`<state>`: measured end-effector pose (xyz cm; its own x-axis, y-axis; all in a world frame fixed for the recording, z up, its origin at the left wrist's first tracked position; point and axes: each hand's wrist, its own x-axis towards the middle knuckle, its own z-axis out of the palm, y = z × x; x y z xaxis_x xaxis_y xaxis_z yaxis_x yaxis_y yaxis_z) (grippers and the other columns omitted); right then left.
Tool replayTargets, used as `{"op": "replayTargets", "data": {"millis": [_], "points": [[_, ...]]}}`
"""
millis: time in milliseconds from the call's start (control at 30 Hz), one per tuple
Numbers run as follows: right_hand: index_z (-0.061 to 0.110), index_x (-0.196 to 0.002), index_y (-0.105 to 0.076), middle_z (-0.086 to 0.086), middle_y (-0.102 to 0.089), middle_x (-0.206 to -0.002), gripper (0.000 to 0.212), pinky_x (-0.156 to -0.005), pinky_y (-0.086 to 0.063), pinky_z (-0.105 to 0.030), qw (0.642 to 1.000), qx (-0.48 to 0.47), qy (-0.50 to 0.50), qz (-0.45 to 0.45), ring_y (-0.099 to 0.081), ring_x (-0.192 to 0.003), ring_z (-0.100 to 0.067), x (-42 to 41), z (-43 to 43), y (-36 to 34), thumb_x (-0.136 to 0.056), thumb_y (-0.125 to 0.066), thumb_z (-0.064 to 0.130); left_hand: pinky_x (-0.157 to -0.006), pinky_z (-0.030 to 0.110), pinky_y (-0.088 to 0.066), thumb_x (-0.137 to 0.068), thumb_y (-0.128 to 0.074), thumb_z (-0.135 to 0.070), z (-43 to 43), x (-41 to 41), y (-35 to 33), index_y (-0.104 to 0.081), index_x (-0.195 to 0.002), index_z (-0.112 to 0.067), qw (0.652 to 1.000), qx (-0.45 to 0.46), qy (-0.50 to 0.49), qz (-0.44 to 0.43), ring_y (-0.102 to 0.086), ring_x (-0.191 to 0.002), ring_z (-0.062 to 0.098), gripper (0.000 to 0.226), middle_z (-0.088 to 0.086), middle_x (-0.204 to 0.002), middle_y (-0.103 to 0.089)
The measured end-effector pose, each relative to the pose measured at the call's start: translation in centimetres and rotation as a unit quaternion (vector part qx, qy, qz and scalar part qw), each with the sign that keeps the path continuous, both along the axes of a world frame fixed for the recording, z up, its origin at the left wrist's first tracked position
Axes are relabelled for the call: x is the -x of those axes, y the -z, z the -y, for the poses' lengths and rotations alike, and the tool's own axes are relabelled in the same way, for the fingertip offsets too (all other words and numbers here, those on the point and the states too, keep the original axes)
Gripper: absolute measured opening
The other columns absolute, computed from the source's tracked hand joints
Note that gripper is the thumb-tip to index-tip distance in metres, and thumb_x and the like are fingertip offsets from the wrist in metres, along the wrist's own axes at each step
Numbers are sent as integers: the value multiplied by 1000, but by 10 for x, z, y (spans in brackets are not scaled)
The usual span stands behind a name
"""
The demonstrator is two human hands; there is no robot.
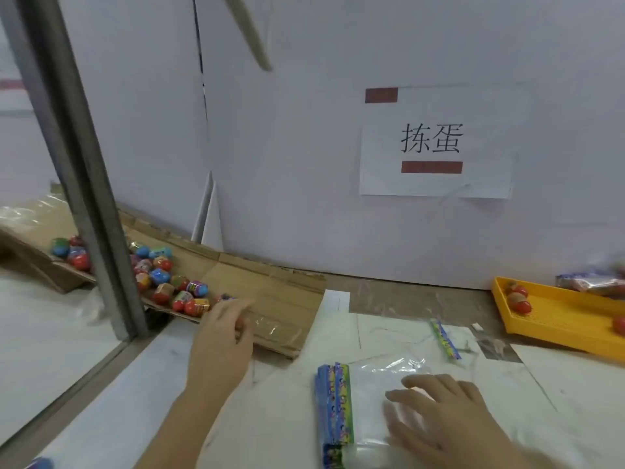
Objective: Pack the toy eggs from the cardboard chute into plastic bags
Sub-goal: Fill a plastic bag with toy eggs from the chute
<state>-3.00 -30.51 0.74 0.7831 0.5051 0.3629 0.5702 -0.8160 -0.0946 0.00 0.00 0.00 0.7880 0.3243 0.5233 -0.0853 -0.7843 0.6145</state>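
Observation:
Several colourful toy eggs [162,282] lie heaped on the brown cardboard chute [277,296] at the left. My left hand [220,336] reaches over the chute's lower end, fingers curled around a red toy egg [239,323] that shows only as a sliver between fingers and thumb. One more egg [225,297] lies just past my fingertips. A stack of clear plastic bags [368,384] with blue and green printed headers lies on the white table. My right hand [436,411] rests flat on the stack with fingers spread.
A grey metal post [84,164] stands in front of the chute and hides some eggs. A yellow tray [558,323] at the right holds a few eggs and a filled bag [592,282]. A loose bag header [444,338] lies between. A white wall with a paper sign [433,143] closes the back.

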Motion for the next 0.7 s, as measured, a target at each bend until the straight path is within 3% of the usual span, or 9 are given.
{"op": "replayTargets", "data": {"millis": [67, 133, 300, 367, 400, 433, 500, 633, 700], "points": [[41, -77, -74, 14, -70, -81, 60, -54, -52, -29, 999, -31, -2, 29, -68, -69, -5, -2, 5, 5, -96, -20, 61, -104, 35, -39, -97, -54, -17, -4, -6, 2, -54, -134, -17, 998, -38, -36, -27, -44, -128, 21, 38, 4, -136, -52], [36, -79, -75, 12, -71, -82, 73, -54, -51, -30, 995, -46, 14, 83, -69, -69, -6, -1, 10, 6, -96, -9, 59, -112, 42, -33, -99, -50, -27, -6, -14, -2, -45, -142, -17, 993, -57, -65, -80, -36, -136, 25, 44, 5, -144, -46], [34, -88, -75, 9, -72, -90, 66, -57, -54, -34, 994, -46, 47, 83, -70, -72, -11, 3, 15, 0, -96, -15, 60, -108, 42, -29, -85, -64, -52, -20, -29, -5, -41, -140, -21, 966, -120, -138, -181, -33, -130, 28, 68, 8, -140, -40], [40, -103, -70, 11, -68, -105, 51, -72, -53, -42, 996, -20, 87, 4, -69, -89, -12, 10, 11, -11, -86, -28, 64, -110, 46, -26, -81, -71, -47, -19, -26, -2, -44, -139, -19, 973, -98, -135, -157, -29, -130, 31, 70, 11, -139, -38], [48, -117, -60, 16, -58, -122, 53, -88, -46, -46, 993, 19, 115, -9, -61, -108, -10, 11, 9, -9, -80, -28, 69, -110, 48, -24, -80, -74, -43, -17, -22, -1, -46, -138, -19, 981, -85, -124, -122, -28, -130, 33, 68, 12, -139, -38], [55, -127, -46, 21, -43, -135, 57, -102, -31, -42, 989, 52, 134, -40, -46, -124, -5, 11, 9, -2, -78, -24, 74, -110, 50, -22, -79, -76, -39, -14, -19, 0, -49, -136, -20, 988, -76, -109, -80, -28, -131, 33, 66, 12, -139, -39], [57, -127, -37, 28, -28, -139, 51, -102, -15, -31, 983, 60, 144, -97, -27, -130, 0, 12, 12, 11, -81, -26, 76, -109, 47, -24, -78, -79, -35, -1, -14, -7, -55, -130, -22, 998, -54, -39, -9, -33, -129, 29, 58, 8, -136, -44], [56, -106, -59, 28, -40, -125, 21, -98, -14, -28, 988, -53, 118, -81, -34, -123, 2, 10, 12, 13, -92, -44, 56, -90, 11, -37, -76, -73, -52, 53, 3, -26, -62, -99, -43, 977, 67, 194, -58, -49, -108, -8, 27, -19, -114, -56], [50, -98, -68, 20, -52, -126, 14, -99, -18, -35, 991, -91, 95, -16, -46, -120, -7, 8, 10, 10, -92, -58, 43, -86, 8, -34, -66, -64, -75, 79, 8, -26, -61, -94, -50, 954, 93, 253, -129, -45, -107, -18, 38, -29, -113, -53]]}}
